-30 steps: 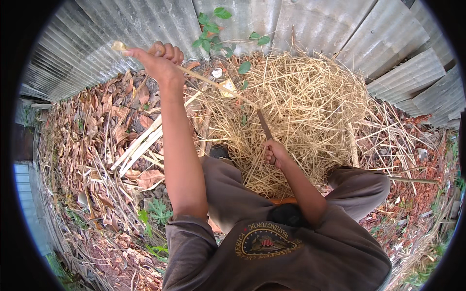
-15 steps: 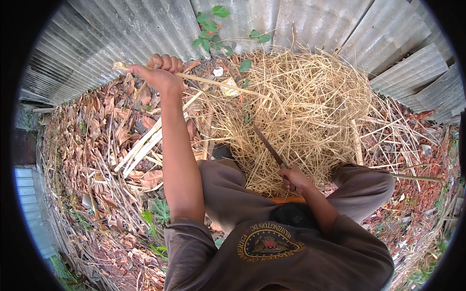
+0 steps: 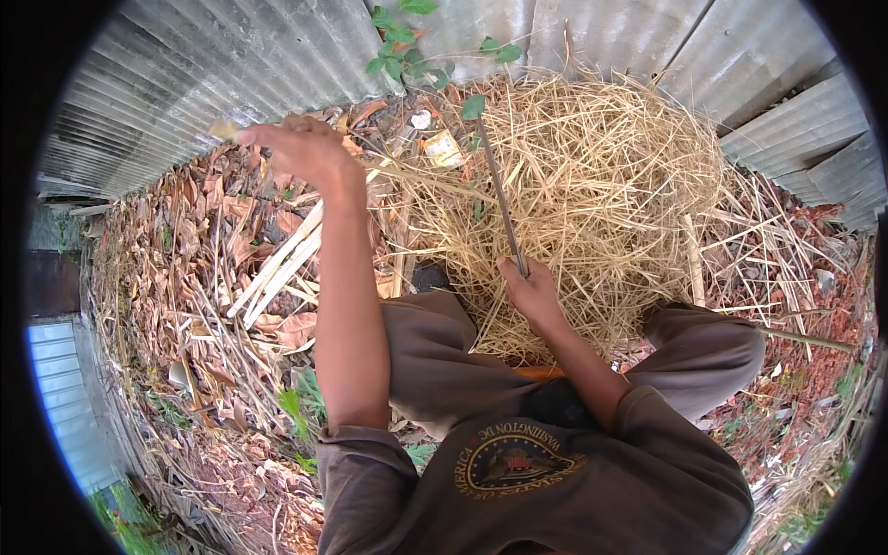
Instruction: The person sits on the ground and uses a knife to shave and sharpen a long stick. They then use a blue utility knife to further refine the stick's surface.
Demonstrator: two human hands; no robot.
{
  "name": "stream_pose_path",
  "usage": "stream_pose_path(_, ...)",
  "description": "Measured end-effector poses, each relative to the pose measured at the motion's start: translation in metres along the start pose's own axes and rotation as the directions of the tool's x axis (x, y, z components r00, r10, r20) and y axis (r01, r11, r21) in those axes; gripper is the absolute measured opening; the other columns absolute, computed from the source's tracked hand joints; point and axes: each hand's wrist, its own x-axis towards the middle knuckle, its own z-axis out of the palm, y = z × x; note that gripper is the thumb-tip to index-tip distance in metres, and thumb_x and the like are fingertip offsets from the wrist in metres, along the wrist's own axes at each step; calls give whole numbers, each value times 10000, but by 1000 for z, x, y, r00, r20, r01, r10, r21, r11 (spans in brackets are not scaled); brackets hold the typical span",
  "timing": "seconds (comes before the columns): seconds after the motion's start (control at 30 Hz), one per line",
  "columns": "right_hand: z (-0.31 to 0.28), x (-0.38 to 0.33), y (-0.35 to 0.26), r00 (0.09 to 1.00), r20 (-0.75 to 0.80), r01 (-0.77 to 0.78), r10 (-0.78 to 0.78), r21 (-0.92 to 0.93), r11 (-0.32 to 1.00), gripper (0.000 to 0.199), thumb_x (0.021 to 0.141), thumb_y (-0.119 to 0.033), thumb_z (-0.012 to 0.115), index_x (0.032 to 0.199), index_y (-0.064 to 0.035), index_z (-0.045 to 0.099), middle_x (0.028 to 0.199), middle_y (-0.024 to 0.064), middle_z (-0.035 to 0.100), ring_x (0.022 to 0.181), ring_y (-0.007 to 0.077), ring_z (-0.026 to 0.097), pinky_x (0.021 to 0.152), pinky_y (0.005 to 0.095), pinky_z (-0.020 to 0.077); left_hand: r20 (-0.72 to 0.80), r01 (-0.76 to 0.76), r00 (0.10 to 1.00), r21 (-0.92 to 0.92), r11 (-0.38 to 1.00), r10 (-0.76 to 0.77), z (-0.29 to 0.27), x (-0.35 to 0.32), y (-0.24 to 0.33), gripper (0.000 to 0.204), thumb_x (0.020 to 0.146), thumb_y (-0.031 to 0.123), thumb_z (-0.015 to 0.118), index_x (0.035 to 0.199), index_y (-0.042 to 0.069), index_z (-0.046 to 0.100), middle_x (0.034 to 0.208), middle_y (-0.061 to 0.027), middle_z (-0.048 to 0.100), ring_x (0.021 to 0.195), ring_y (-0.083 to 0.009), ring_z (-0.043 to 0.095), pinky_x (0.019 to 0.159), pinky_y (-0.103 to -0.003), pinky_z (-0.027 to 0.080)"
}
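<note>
Out to the far left, my left hand [image 3: 313,155] is closed round a thin pale bamboo strip [image 3: 416,176]. One end of the strip sticks out past my thumb, and the rest runs right toward the shavings, smeared by motion. My right hand [image 3: 532,294] grips a long narrow knife [image 3: 500,194] in front of my lap. Its dark blade points away from me, with the tip near a green leaf, over a large heap of pale shavings [image 3: 592,185]. The blade and the strip look apart, though their distance in depth is hard to judge.
Several split bamboo pieces [image 3: 282,264] lie left of my knee among dry brown leaves [image 3: 203,240]. Corrugated metal sheets [image 3: 305,55] close off the far side. A yellowish packet [image 3: 443,149] and a green plant [image 3: 398,46] are near them. My bent legs flank the heap.
My right hand has moved forward and left, swinging the knife from low over the shavings to pointing away from me. My left hand has dipped slightly, still holding the strip.
</note>
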Motion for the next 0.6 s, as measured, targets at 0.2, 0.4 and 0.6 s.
stream_pose_path(0.2, 13, 11, 27, 996, -72, -65, 61, -53, 996, 361, 895, -322, 641, 659, -81, 510, 513, -13, 453, 441, 94, 388, 427, 293, 331, -192, -17, 981, 43, 999, 25, 20, 2, -41, 682, 904, 733, 250, 583, 139, 161, 552, 17, 214, 541, -153, 204, 492, -318, 235)
stream_pose_path(0.4, 72, 9, 5, 966, -7, 252, -260, -228, 941, 385, 862, -291, 662, 642, -13, 511, 517, 62, 456, 472, 160, 397, 479, 355, 356, -147, 35, 989, 20, 999, -32, 22, -3, -41, 671, 895, 736, 294, 612, 138, 186, 558, 16, 213, 543, -148, 229, 502, -304, 265)
stream_pose_path(0.6, 93, 27, 13, 975, -41, 209, -219, -170, 963, 362, 846, -234, 640, 608, -4, 494, 490, 68, 437, 448, 161, 396, 458, 367, 346, 74, 214, 976, -204, 955, -203, 14, 3, -36, 698, 857, 790, 244, 622, 135, 193, 523, 15, 185, 498, -140, 189, 477, -282, 199)
